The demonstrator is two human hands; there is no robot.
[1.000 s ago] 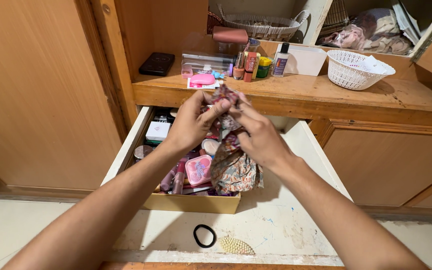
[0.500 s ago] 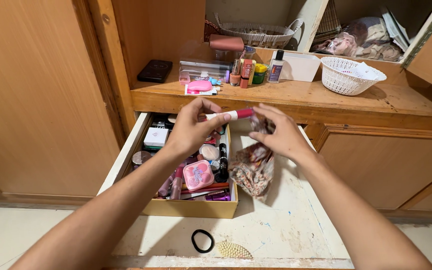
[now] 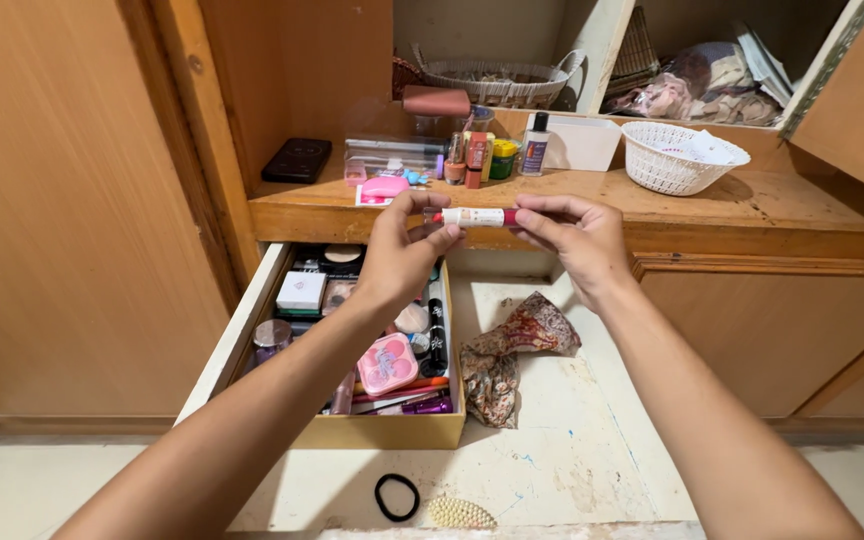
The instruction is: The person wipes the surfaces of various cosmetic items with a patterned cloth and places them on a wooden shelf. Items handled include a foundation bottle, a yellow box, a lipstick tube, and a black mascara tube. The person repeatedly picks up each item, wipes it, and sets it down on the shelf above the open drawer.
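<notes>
Now | I saw left hand [image 3: 402, 255] and right hand [image 3: 577, 240] fingers clamped on lip-balm tube [image 3: 474, 216] | above open drawer [image 3: 562, 450]

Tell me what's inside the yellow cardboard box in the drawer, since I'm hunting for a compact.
The yellow cardboard box holds a pink heart-shaped case, a black tube, a white carton and round compacts. The left hand covers its middle, and lower layers are hidden.

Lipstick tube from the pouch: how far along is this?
Done: the patterned pouch lies dropped on the drawer floor. In hand: left hand and right hand grip the white-and-red tube by its ends. Left: tube not yet in the cosmetics box.
</notes>
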